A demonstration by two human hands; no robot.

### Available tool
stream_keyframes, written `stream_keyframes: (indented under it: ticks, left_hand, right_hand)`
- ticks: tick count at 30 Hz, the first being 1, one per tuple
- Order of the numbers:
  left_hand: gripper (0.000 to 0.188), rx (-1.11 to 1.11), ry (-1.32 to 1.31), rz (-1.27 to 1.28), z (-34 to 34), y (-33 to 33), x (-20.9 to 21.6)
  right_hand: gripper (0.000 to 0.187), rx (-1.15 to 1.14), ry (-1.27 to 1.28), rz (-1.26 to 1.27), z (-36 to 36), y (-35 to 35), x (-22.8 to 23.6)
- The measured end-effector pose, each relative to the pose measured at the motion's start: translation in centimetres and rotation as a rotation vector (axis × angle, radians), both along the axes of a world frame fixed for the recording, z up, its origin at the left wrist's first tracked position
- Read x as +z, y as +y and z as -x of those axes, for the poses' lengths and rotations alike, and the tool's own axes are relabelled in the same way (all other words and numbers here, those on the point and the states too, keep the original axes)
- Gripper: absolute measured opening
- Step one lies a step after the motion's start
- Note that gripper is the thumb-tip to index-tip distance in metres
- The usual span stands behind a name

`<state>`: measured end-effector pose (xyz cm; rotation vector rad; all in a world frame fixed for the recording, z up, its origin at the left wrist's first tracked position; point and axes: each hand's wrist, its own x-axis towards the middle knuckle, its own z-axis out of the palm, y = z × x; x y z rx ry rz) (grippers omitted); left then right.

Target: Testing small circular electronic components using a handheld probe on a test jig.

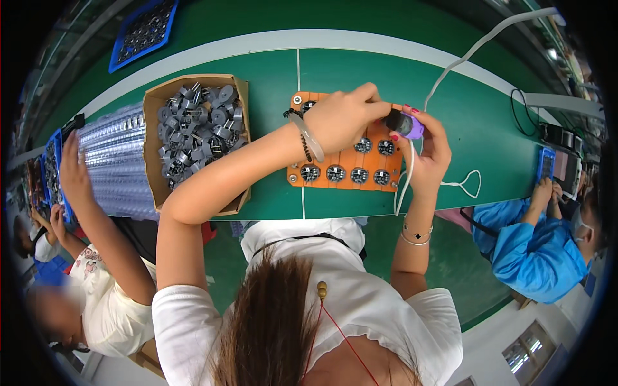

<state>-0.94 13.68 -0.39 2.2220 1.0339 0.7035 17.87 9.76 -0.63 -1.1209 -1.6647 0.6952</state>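
Observation:
My right hand (428, 151) is closed around a small purple and dark grey piece (413, 127) above the right end of an orange tray (347, 159). A thin white cord (404, 186) hangs down beside its palm. My left hand (344, 116) reaches across the tray, its thumb and fingers pinched at the dark end of that piece; the exact contact is partly hidden. Round metal-and-black parts (335, 173) sit in rows in the tray's holes, some covered by my left hand and wrist.
Left of the tray, a cardboard box (152, 138) holds many grey plug parts with metal pins. Beyond it lie stacked clear plastic trays (119, 161). A thick white cable (463, 58) crosses the green table (489, 148). Co-workers sit on both sides; one hand (74, 170) extends near the plastic trays.

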Motion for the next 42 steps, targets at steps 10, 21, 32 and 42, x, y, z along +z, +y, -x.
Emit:
stream_keyframes:
  ticks: [10,21,32,42]
  left_hand:
    - [0.013,-0.034,-0.122,-0.155,0.4,0.5,0.2]
    - [0.017,-0.036,0.208,-0.116,0.1,0.9,-0.5]
    - [0.013,-0.073,0.111,-0.291,-2.8,1.3,-1.8]
    - [0.013,-0.09,-0.089,-0.176,-2.9,0.8,-1.4]
  right_hand:
    - [0.047,0.023,0.101,0.022,0.4,0.1,0.0]
    - [0.045,-0.204,0.278,0.009,-1.3,-0.7,0.1]
    - [0.044,-0.158,-0.003,0.068,-2.6,-0.8,-1.2]
    - [0.046,-0.098,0.085,0.083,-2.7,-0.8,-0.9]
